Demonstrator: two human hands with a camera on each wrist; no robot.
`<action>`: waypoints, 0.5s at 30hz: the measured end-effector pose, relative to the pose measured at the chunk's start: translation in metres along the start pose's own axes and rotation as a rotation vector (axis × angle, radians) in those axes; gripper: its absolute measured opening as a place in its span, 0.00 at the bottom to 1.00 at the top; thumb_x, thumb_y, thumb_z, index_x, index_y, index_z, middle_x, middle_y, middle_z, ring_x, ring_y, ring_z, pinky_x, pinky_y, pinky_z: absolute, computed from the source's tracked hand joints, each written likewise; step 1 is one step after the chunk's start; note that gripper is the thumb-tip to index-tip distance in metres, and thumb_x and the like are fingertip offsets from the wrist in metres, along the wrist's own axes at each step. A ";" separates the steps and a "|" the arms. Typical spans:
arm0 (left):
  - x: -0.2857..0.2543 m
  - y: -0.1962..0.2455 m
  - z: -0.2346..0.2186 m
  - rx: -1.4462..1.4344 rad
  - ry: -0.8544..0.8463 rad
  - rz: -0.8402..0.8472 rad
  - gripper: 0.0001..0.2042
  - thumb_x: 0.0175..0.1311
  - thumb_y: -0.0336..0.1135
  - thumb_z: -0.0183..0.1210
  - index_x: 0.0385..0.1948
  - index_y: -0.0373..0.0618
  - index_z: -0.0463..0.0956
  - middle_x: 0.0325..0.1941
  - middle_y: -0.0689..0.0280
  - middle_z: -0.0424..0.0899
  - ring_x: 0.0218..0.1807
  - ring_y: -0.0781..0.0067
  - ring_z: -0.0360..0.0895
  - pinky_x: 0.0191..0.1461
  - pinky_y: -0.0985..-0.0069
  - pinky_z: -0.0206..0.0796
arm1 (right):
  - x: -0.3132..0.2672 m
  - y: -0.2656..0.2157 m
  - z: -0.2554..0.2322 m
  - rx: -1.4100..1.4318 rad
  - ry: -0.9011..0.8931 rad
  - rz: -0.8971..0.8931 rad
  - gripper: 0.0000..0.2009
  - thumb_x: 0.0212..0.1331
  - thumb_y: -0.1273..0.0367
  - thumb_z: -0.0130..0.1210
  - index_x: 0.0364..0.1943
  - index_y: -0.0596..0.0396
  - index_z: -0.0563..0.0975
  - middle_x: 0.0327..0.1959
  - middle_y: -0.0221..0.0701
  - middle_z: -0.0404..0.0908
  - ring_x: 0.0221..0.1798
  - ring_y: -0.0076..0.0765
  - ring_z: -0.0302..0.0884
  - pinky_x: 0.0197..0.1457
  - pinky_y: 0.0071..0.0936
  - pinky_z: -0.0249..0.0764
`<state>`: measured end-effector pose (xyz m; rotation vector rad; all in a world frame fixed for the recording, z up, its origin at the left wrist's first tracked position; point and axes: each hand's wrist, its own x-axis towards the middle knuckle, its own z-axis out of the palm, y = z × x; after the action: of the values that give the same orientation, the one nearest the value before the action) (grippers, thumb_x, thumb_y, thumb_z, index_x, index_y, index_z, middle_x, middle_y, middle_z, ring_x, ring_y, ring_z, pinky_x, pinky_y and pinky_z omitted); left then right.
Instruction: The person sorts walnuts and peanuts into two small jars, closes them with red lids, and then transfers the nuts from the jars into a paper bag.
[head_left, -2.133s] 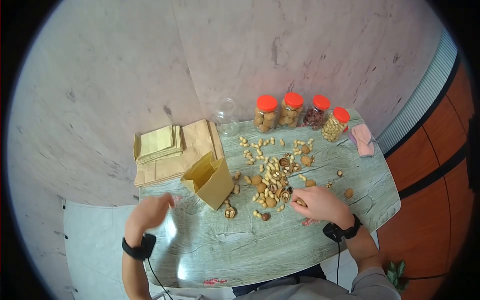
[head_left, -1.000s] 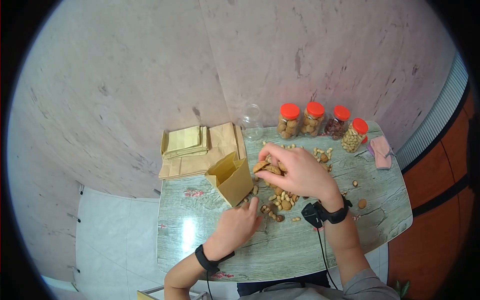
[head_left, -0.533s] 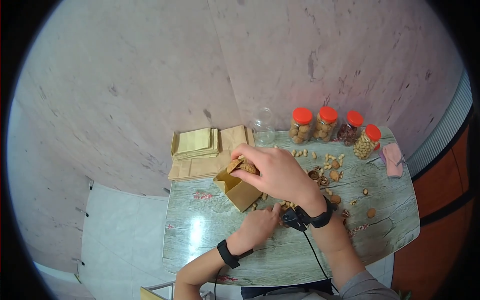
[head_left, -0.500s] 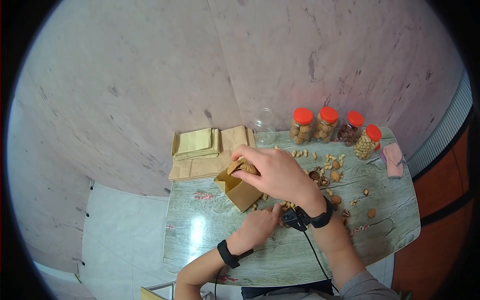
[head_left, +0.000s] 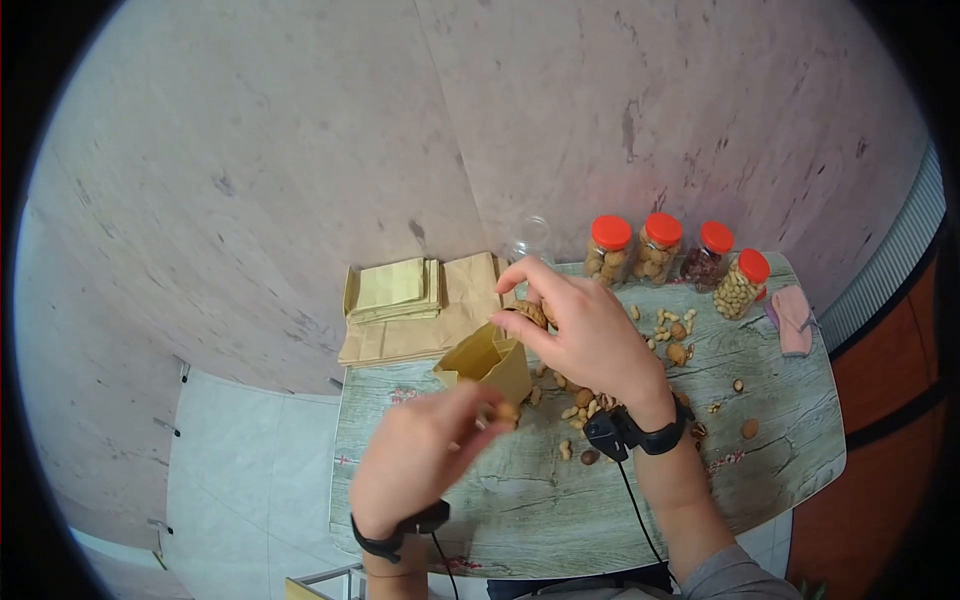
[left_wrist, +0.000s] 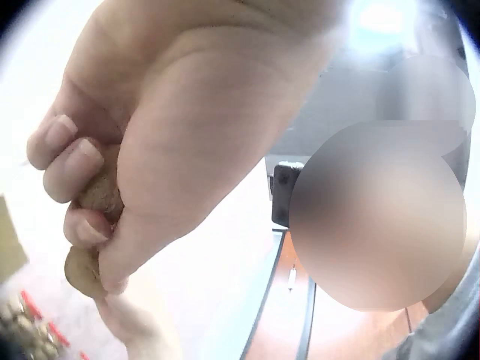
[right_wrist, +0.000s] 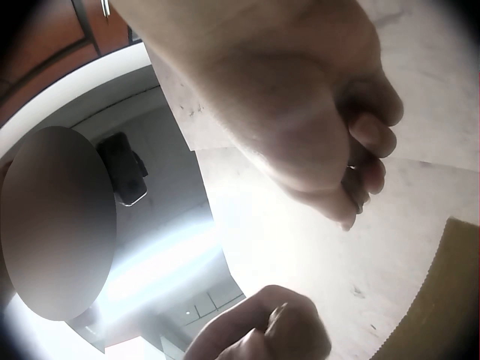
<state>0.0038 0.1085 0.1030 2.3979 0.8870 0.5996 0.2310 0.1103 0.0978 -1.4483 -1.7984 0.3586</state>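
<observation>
My left hand is in front of the paper bag, its fingers curled round nuts. In the left wrist view, a rough walnut sits inside those fingers and a smoother tan nut is pinched at the fingertips. My right hand is beside the bag's open mouth, thumb and fingers curled round walnut pieces. In the right wrist view the fingers mostly hide what they hold. Behind and below the right hand, walnuts and peanuts lie scattered on the table.
Jars with red lids stand along the back, with a clear jar to their left. Flat paper bags are stacked at the back left. A pink cloth lies near the right edge of the table.
My right hand has gathered walnuts, moved left over the bag, then drawn back slightly right. My left hand has moved from the nuts by the bag to its front, now holding nuts.
</observation>
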 end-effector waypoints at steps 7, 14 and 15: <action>0.028 -0.027 -0.006 0.194 0.167 -0.098 0.12 0.67 0.34 0.70 0.46 0.42 0.79 0.27 0.60 0.84 0.26 0.60 0.83 0.31 0.65 0.71 | 0.004 0.013 0.023 0.063 0.030 -0.111 0.17 0.68 0.62 0.66 0.51 0.55 0.74 0.39 0.42 0.85 0.40 0.51 0.84 0.44 0.44 0.78; 0.024 -0.035 -0.008 0.085 0.219 -0.024 0.17 0.67 0.22 0.59 0.57 0.40 0.73 0.41 0.55 0.76 0.35 0.55 0.80 0.40 0.59 0.73 | 0.004 0.012 0.036 0.162 -0.031 -0.132 0.14 0.67 0.68 0.65 0.51 0.57 0.75 0.42 0.39 0.81 0.41 0.43 0.81 0.48 0.40 0.77; 0.024 -0.036 -0.007 0.085 0.220 -0.025 0.17 0.67 0.22 0.59 0.57 0.40 0.73 0.41 0.55 0.76 0.35 0.55 0.80 0.40 0.59 0.73 | 0.004 0.012 0.037 0.162 -0.033 -0.132 0.14 0.67 0.68 0.65 0.51 0.57 0.75 0.42 0.39 0.81 0.41 0.43 0.81 0.48 0.40 0.77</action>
<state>-0.0004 0.1505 0.0927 2.4250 1.0514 0.8435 0.2122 0.1269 0.0674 -1.2114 -1.8358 0.4513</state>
